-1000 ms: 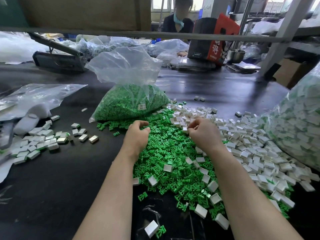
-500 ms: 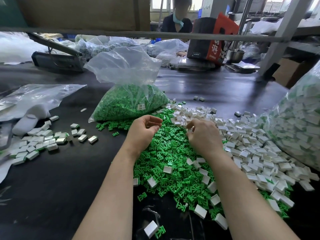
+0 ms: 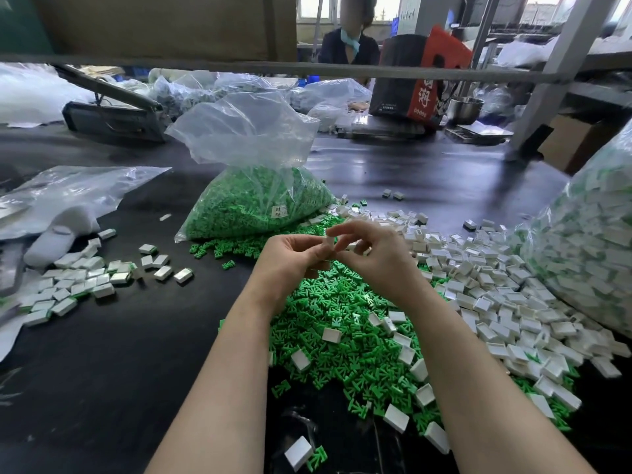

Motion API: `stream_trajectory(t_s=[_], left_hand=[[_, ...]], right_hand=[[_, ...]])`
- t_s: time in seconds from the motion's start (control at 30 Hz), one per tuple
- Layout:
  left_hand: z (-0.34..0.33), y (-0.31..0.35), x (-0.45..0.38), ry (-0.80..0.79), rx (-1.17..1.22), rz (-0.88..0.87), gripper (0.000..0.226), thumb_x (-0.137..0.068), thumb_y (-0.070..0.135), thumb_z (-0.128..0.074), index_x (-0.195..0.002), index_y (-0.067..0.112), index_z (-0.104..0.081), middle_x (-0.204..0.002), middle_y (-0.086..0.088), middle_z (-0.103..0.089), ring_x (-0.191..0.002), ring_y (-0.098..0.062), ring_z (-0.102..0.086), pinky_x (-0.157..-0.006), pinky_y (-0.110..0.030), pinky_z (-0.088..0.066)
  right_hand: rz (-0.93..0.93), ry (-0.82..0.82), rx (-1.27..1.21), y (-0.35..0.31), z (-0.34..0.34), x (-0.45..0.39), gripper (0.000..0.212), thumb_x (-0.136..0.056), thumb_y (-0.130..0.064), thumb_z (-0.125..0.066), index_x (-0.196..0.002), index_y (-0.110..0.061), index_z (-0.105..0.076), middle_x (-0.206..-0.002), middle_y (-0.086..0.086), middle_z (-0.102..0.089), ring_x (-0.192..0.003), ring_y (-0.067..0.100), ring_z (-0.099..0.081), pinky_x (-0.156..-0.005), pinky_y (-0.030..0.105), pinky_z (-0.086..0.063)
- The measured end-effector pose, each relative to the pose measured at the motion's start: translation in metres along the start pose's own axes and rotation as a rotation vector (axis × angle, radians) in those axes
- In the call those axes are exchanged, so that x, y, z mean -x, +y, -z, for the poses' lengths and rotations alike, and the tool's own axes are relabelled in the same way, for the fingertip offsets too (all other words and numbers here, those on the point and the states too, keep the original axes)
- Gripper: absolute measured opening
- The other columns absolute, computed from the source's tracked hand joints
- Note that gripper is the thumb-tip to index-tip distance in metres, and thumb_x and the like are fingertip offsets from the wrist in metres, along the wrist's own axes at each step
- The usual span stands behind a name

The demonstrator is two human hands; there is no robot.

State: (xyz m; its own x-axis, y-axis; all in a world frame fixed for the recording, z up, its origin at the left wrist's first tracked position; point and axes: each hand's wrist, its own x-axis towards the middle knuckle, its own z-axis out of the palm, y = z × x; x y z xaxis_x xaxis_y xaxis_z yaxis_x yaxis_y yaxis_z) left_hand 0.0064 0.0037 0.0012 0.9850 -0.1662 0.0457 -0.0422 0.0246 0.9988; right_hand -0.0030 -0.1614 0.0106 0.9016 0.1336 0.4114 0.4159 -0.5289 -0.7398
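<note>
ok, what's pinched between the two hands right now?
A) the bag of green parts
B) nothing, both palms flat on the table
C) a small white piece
C: the fingertips of the left hand and right hand meet on a small white piece, held above the green pile; the bag stands apart behind them.

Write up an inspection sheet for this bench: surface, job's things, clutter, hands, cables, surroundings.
Surface: black table, glossy.
Job's things: white cap pinched between both hands; loose green clips heaped below them; white caps pile spread to the right; open bag of green clips behind.
Clutter: white pieces with green edges at left; flat plastic bag beyond them; large full bag at the right edge.
Hands: left hand and right hand raised together, fingers curled on the cap.
Cables: nothing seen.
Surroundings: person across the table; red and black box; metal bowl.
</note>
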Motion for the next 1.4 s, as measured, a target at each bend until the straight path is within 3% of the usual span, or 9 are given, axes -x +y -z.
stream_trajectory(t_s=[0.17,0.37,0.57,0.8,0.93,1.0,1.03,1.13,1.4], left_hand=[[0.000,-0.001,0.000,0.090,-0.060,0.011,0.012,-0.080,0.018,-0.078,-0.085,0.011,-0.070,-0.075,-0.003,-0.072,-0.061,-0.006,-0.064,-0.053,-0.017,-0.048],[0.002,-0.002,-0.001,0.231,-0.098,-0.067,0.028,-0.070,0.013,-0.085,-0.077,0.009,-0.058,-0.072,-0.007,-0.063,-0.061,-0.011,-0.057,-0.056,-0.020,-0.050],[0.001,0.000,0.000,0.177,0.048,-0.173,0.025,-0.069,0.007,-0.083,-0.076,0.013,-0.060,-0.063,0.003,-0.068,-0.061,-0.007,-0.063,-0.060,-0.018,-0.050],[0.001,-0.001,0.001,0.105,0.058,-0.195,0.020,-0.075,0.012,-0.081,-0.087,0.011,-0.067,-0.082,-0.007,-0.075,-0.076,-0.014,-0.069,-0.067,-0.023,-0.054],[0.002,-0.004,-0.001,0.159,-0.001,-0.168,0.012,-0.081,0.019,-0.077,-0.091,0.015,-0.072,-0.083,-0.001,-0.074,-0.077,-0.011,-0.065,-0.068,-0.022,-0.053],[0.002,-0.004,-0.002,0.183,0.021,-0.160,0.008,-0.086,0.020,-0.073,-0.093,0.016,-0.071,-0.079,0.005,-0.072,-0.072,-0.005,-0.063,-0.063,-0.018,-0.050],[0.002,-0.003,-0.003,0.188,0.051,-0.156,0.007,-0.089,0.019,-0.069,-0.095,0.017,-0.070,-0.079,0.005,-0.072,-0.071,-0.004,-0.063,-0.061,-0.017,-0.049],[0.002,-0.002,-0.002,0.217,0.153,-0.136,0.009,-0.093,0.015,-0.063,-0.101,0.017,-0.068,-0.082,0.000,-0.074,-0.071,-0.006,-0.066,-0.060,-0.017,-0.049],[-0.002,0.007,0.001,0.171,0.430,-0.046,0.017,-0.085,0.006,-0.067,-0.100,0.011,-0.061,-0.090,-0.006,-0.076,-0.080,-0.014,-0.073,-0.067,-0.021,-0.056]], right_hand=[[-0.047,-0.010,0.085,0.004,-0.003,0.000,0.029,-0.090,-0.014,-0.067,-0.116,-0.025,-0.068,-0.087,-0.011,-0.065,-0.071,0.016,-0.063,-0.069,0.032,-0.057],[-0.196,-0.278,0.533,0.009,-0.009,0.003,0.039,-0.089,-0.035,-0.069,-0.126,-0.028,-0.062,-0.120,0.000,-0.059,-0.112,0.018,-0.055,-0.104,0.036,-0.043],[-0.163,-0.243,0.579,0.006,-0.011,0.002,0.018,-0.089,-0.031,-0.069,-0.107,-0.029,-0.065,-0.110,-0.003,-0.062,-0.106,0.016,-0.055,-0.095,0.032,-0.045],[-0.102,-0.149,0.581,0.009,-0.015,0.004,0.018,-0.097,-0.026,-0.056,-0.106,-0.017,-0.069,-0.103,0.001,-0.068,-0.094,0.016,-0.058,-0.084,0.028,-0.044],[-0.190,-0.006,0.252,0.007,-0.012,0.002,0.014,-0.095,-0.018,-0.060,-0.100,-0.012,-0.072,-0.088,-0.002,-0.069,-0.080,0.014,-0.063,-0.074,0.019,-0.051],[-0.241,0.056,-0.021,0.004,-0.008,0.002,0.010,-0.094,-0.012,-0.062,-0.095,-0.012,-0.072,-0.082,-0.001,-0.070,-0.074,0.018,-0.066,-0.070,0.024,-0.056],[-0.265,0.072,-0.161,0.002,-0.006,0.002,0.010,-0.093,-0.009,-0.062,-0.093,-0.013,-0.072,-0.080,0.001,-0.072,-0.072,0.019,-0.066,-0.068,0.027,-0.056],[-0.314,0.091,-0.498,-0.003,-0.003,0.002,0.014,-0.092,-0.004,-0.062,-0.092,-0.014,-0.072,-0.075,0.003,-0.072,-0.059,0.003,-0.060,-0.054,0.017,-0.044],[-0.348,0.112,-0.779,-0.005,0.000,-0.001,0.011,-0.086,-0.002,-0.068,-0.089,-0.011,-0.073,-0.078,0.006,-0.072,-0.063,0.008,-0.058,-0.054,0.019,-0.041]])
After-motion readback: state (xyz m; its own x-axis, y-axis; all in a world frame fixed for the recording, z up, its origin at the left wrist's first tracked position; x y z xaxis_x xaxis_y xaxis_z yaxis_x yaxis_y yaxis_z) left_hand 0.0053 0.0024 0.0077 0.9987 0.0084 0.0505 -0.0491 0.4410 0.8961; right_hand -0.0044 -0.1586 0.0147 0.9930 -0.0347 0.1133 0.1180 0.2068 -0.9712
